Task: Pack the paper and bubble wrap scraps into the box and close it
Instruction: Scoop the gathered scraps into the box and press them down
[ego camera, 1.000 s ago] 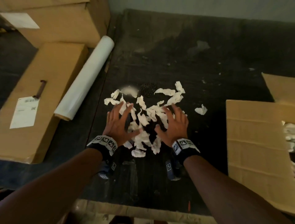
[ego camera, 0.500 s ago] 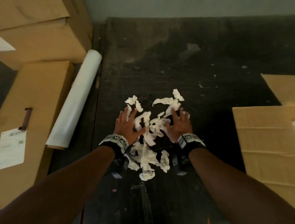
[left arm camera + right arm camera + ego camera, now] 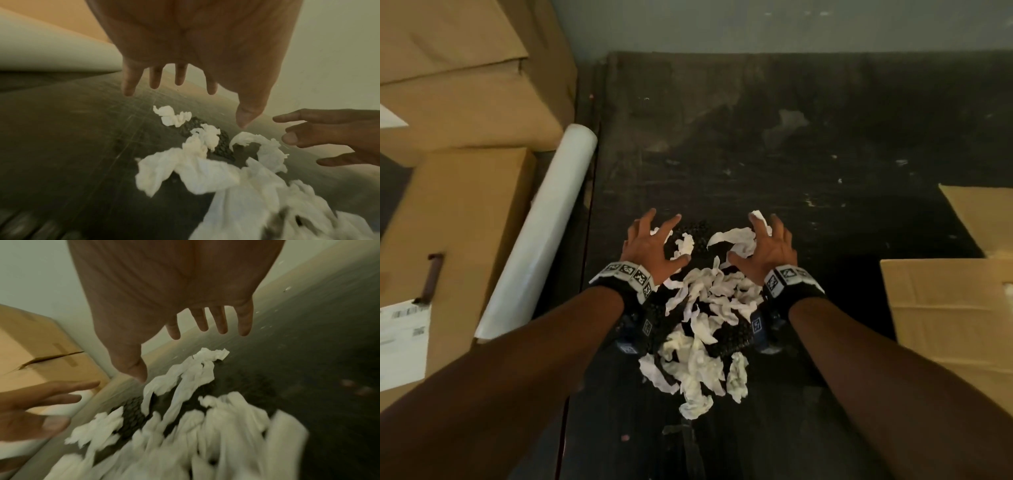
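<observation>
Both hands are spread over a heap of scraps on a dark table [image 3: 774, 130]. Just left of frame centre in the head view, the left hand [image 3: 650, 248] has its fingers splayed and slightly bent, holding nothing; the left wrist view shows its fingertips [image 3: 128, 91] clear of the tabletop. Right of it, the right hand [image 3: 768, 251] is spread the same way and also grips nothing, with one white piece showing just beyond its fingers. In the right wrist view its fingertips [image 3: 244, 331] hang above the far end of the heap.

The paper scraps [image 3: 702, 329] are white and crumpled, lying between the two wrists and trailing down toward the lower middle of the frame. Mixed among them are dark bubble wrap scraps [image 3: 729, 337], with another dark patch between the two hands.

At the right edge of the head view lies the box [image 3: 945, 308], its brown flap turned outward over the table and a little white showing at the frame edge; it is well apart from the heap. Along the table's left edge a white roll [image 3: 541, 233] runs diagonally. Left of it sit brown cartons [image 3: 458, 212], one bearing a white label [image 3: 400, 342] in the lower left.
</observation>
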The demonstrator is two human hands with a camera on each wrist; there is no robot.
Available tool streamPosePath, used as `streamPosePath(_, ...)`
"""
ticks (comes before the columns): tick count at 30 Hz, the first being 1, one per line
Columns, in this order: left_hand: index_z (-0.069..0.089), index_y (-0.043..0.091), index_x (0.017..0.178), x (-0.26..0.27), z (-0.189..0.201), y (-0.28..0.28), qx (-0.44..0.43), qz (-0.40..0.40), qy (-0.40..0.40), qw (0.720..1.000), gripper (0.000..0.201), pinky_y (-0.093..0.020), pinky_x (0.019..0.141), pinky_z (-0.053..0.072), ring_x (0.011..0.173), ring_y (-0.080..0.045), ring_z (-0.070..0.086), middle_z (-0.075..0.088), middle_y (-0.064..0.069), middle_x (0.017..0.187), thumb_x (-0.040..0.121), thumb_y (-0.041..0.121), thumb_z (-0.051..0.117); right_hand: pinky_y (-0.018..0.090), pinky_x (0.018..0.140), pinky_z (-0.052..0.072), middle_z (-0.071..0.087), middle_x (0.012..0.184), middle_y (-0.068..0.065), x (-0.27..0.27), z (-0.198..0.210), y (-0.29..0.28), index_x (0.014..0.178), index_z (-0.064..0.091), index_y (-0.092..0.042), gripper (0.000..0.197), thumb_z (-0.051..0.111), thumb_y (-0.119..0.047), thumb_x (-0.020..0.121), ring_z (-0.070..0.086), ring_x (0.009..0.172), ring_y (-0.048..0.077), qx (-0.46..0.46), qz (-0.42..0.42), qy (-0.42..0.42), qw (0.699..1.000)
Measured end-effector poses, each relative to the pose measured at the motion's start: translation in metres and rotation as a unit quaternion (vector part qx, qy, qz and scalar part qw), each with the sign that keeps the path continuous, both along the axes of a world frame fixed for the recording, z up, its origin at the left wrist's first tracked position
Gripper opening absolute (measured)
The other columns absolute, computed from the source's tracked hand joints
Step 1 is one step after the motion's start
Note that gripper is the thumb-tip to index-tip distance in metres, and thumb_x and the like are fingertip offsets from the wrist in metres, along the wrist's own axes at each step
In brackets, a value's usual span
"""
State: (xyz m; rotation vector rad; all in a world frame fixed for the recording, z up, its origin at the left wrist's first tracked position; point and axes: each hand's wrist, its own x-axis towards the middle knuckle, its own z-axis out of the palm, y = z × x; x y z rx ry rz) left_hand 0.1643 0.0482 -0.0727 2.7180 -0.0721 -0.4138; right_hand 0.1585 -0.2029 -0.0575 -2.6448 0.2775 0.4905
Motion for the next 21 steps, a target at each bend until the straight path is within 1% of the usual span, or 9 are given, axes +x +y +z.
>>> streamPosePath(4,0.011,0.060,0.152,0.030,-0.005,-0.016,0.016,-0.054,0.077,0.995,0.097,-0.062,0.117,0.027,0.151,-0.043,0.001,-0.007,-0.005,0.167,0.078,0.064,0.073,0.067,0.114,0.021,-0.017,0.166,0.001,0.038,-0.009,-0.002,0.152,-0.007,-0.056,0.113,0.073,-0.068,0.073,-0.007,0.152,0.037,-0.014,0.034,0.080,0.996)
streamPosePath(7,0.008,0.058,0.154,0.034,-0.012,-0.029,0.044,-0.114,0.102,0.987,0.097,-0.061,0.118,0.027,0.152,-0.043,0.000,-0.010,-0.003,0.168,0.082,0.056,0.074,0.066,0.116,0.020,-0.017,0.166,0.002,0.038,-0.023,0.011,0.150,-0.009,-0.058,0.111,0.073,-0.064,0.076,-0.008,0.152,0.040,-0.038,0.113,0.104,0.987)
streamPosePath(8,0.009,0.055,0.155,0.032,-0.013,-0.033,0.056,-0.134,0.102,0.984,0.094,-0.060,0.118,0.028,0.152,-0.041,0.002,-0.007,-0.003,0.169,0.085,0.052,0.073,0.063,0.117,0.019,-0.015,0.167,0.002,0.034,-0.027,0.016,0.152,-0.006,-0.056,0.105,0.071,-0.059,0.081,-0.008,0.152,0.040,-0.050,0.145,0.103,0.983)
streamPosePath(10,0.020,0.049,0.155,0.028,-0.015,-0.040,0.076,-0.163,0.087,0.980,0.080,-0.056,0.116,0.032,0.151,-0.038,0.008,0.003,-0.002,0.169,0.090,0.045,0.067,0.058,0.119,0.019,-0.013,0.167,0.000,0.022,-0.033,0.026,0.156,0.006,-0.049,0.089,0.066,-0.040,0.091,-0.008,0.152,0.039,-0.064,0.189,0.097,0.975)
streamPosePath(13,0.044,0.038,0.149,0.020,-0.018,-0.044,0.079,-0.178,0.052,0.979,0.057,-0.054,0.111,0.040,0.145,-0.033,0.022,0.028,0.000,0.162,0.095,0.047,0.059,0.052,0.118,0.028,0.000,0.168,-0.003,0.008,-0.037,0.037,0.157,0.023,-0.036,0.075,0.058,-0.015,0.094,0.004,0.152,0.036,-0.074,0.205,0.070,0.974)
streamPosePath(15,0.057,0.035,0.139,0.018,-0.017,-0.046,0.071,-0.198,0.038,0.977,0.045,-0.052,0.109,0.041,0.139,-0.030,0.037,0.045,-0.001,0.151,0.095,0.045,0.058,0.050,0.117,0.033,0.011,0.166,-0.003,0.005,-0.033,0.040,0.155,0.034,-0.029,0.065,0.054,-0.011,0.096,0.012,0.149,0.035,-0.079,0.222,0.060,0.970)
streamPosePath(17,0.066,0.033,0.126,0.016,-0.012,-0.047,0.063,-0.210,0.028,0.975,0.034,-0.049,0.107,0.043,0.127,-0.026,0.050,0.058,-0.002,0.135,0.095,0.041,0.055,0.048,0.117,0.033,0.024,0.163,-0.001,0.005,-0.024,0.039,0.150,0.044,-0.024,0.055,0.055,-0.013,0.097,0.019,0.147,0.034,-0.074,0.233,0.057,0.968)
streamPosePath(19,0.072,0.028,0.117,0.014,-0.004,-0.048,0.048,-0.198,0.006,0.979,0.028,-0.044,0.103,0.045,0.118,-0.023,0.054,0.063,-0.001,0.123,0.097,0.035,0.054,0.043,0.117,0.034,0.036,0.158,0.002,0.004,-0.012,0.037,0.144,0.052,-0.020,0.051,0.060,-0.012,0.094,0.027,0.145,0.031,-0.063,0.229,0.030,0.971)
streamPosePath(21,0.074,0.023,0.112,0.009,0.005,-0.047,0.023,-0.184,-0.042,0.982,0.024,-0.037,0.098,0.047,0.114,-0.022,0.054,0.064,-0.001,0.118,0.097,0.031,0.057,0.040,0.116,0.035,0.044,0.153,0.004,0.000,0.001,0.036,0.140,0.057,-0.018,0.049,0.062,-0.009,0.093,0.034,0.142,0.028,-0.049,0.228,-0.014,0.972)
